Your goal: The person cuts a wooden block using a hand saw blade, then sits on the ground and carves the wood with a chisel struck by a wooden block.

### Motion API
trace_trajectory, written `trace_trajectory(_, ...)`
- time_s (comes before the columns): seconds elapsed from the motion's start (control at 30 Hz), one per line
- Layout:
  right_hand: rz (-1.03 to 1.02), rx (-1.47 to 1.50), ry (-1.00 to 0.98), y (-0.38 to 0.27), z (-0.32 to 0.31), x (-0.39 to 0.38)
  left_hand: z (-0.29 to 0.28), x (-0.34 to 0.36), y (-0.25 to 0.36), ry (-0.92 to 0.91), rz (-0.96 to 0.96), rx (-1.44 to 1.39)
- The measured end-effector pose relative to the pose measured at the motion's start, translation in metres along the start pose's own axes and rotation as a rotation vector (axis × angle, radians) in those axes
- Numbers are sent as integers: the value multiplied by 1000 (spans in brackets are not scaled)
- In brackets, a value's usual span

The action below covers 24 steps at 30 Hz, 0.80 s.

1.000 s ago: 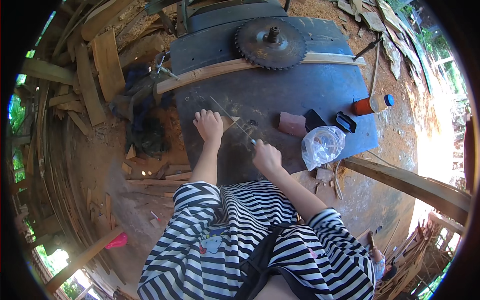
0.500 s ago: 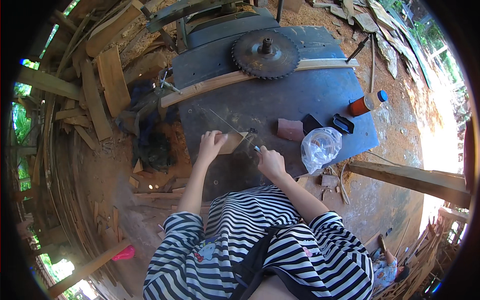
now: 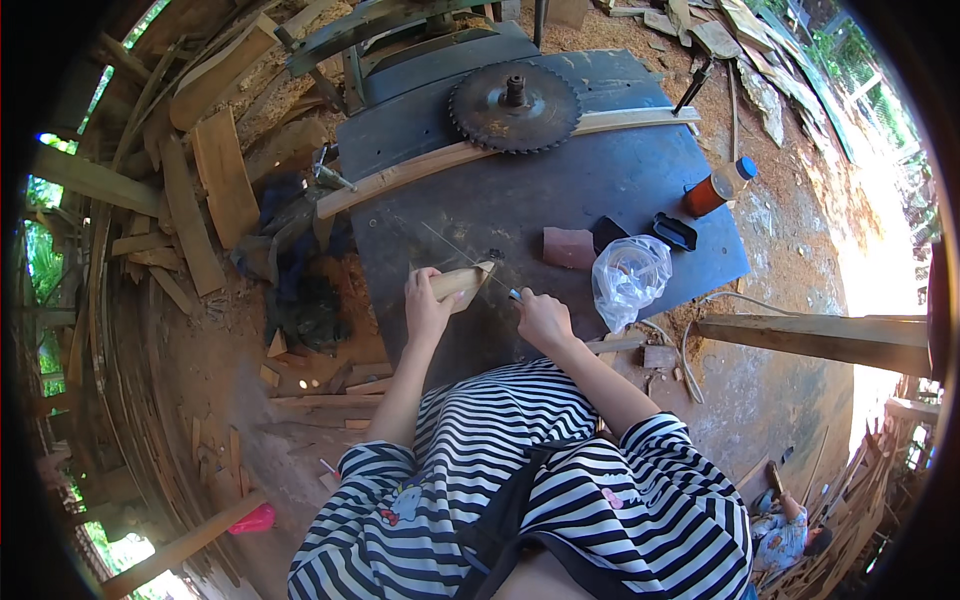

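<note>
The left hand (image 3: 425,303) grasps a small wooden block (image 3: 462,284) between thumb and fingers, its tapered, pointed end turned toward the right hand (image 3: 545,320). That right hand is closed around the handle of a slender hand tool (image 3: 515,294), whose thin straight blade slants up and leftward, passing just beside the block's point; whether blade and wood touch, I cannot tell. The block is over the near part of a dark metal bench (image 3: 620,170), between the two hands; whether it rests on the surface is unclear. To the right of the tool lies a reddish-brown sheet of sandpaper (image 3: 568,248), with a flat black piece (image 3: 607,233) at its edge, then a clear plastic bag (image 3: 632,280) and an open black tray (image 3: 675,232). Beyond these, near the right edge, is an amber bottle (image 3: 720,187) with a blue cap. Across the far part runs a long wooden strip (image 3: 400,178), partly covered by a toothed circular saw blade (image 3: 515,107); a metal clamp (image 3: 330,170) is at the strip's left end. Planks (image 3: 225,178) lean left of the bench, dark cloth (image 3: 285,250) is heaped beside it, and another person (image 3: 785,535) is at lower right.
</note>
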State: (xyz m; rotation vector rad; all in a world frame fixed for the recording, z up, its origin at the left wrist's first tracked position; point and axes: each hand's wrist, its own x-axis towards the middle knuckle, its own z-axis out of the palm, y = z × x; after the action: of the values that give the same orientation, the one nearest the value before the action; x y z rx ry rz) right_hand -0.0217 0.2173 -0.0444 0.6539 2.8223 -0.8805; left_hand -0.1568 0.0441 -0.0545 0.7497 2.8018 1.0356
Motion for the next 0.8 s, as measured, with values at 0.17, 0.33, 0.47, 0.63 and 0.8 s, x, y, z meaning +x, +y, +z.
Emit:
trace_trajectory(0.17,20,12,2,8,2,-6,9,-6,35,8,-41,11)
trace_trajectory(0.33,58,18,-4,20,6,-8,26,-14,33,112,192,85)
trace_trajectory(0.47,70,19,-33,36,12,-13,26,-15,37,96,141,59)
trace_trajectory(0.63,68,82,-44,43,9,-30,25,-13,39,77,95,49)
trace_trajectory(0.8,80,96,-40,36,9,-30,26,-13,39,81,88,43)
